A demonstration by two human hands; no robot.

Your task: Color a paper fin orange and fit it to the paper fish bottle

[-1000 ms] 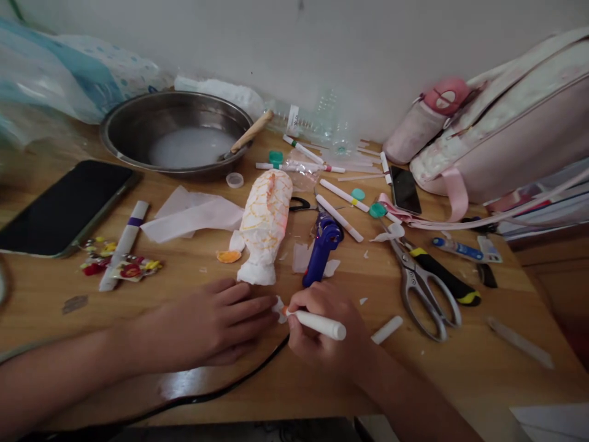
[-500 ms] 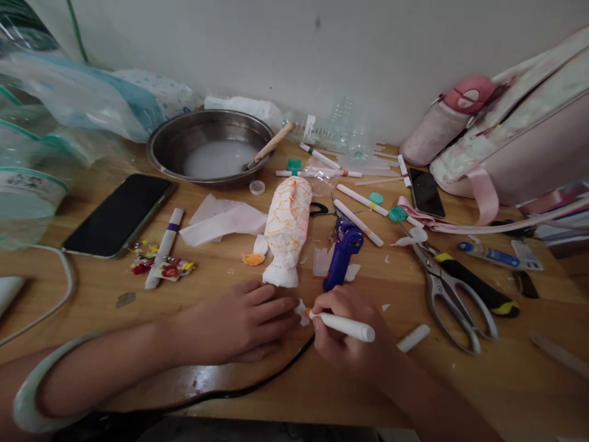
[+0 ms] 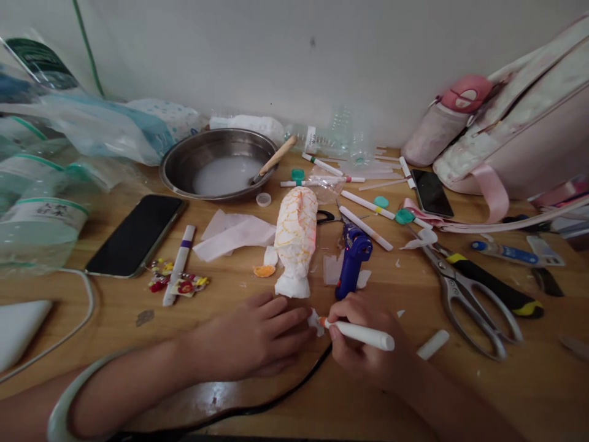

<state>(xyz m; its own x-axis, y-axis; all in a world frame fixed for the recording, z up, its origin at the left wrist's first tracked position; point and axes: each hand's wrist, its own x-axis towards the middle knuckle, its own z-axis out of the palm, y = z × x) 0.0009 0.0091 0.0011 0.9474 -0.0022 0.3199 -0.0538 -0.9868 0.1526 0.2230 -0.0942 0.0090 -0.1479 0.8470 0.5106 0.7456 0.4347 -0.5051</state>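
Note:
My right hand (image 3: 361, 341) is closed round a white marker (image 3: 361, 333) with an orange tip, the tip touching a small white paper scrap (image 3: 315, 321) on the wooden table (image 3: 529, 380). My left hand (image 3: 251, 336) lies flat with its fingers stretched out, fingertips pressing that scrap. Just beyond the hands lies a paper-wrapped fish shape (image 3: 296, 238) with orange scale lines, and a blue glue gun (image 3: 352, 261) stands to its right. A small orange paper piece (image 3: 264, 271) sits left of the fish.
Large scissors (image 3: 473, 298) lie at the right, with a marker cap (image 3: 432, 344) nearer me. A steel bowl (image 3: 219, 162) of white liquid, a black phone (image 3: 137, 234), loose markers, tissue (image 3: 232, 233), a pink backpack (image 3: 519, 129) and plastic bags (image 3: 50, 172) crowd the table. A black cable (image 3: 257, 408) runs under my hands.
The view has shifted so everything sits further right and lower in frame. Both hands keep their hold on the scrap and marker, with the marker tip still on the paper.

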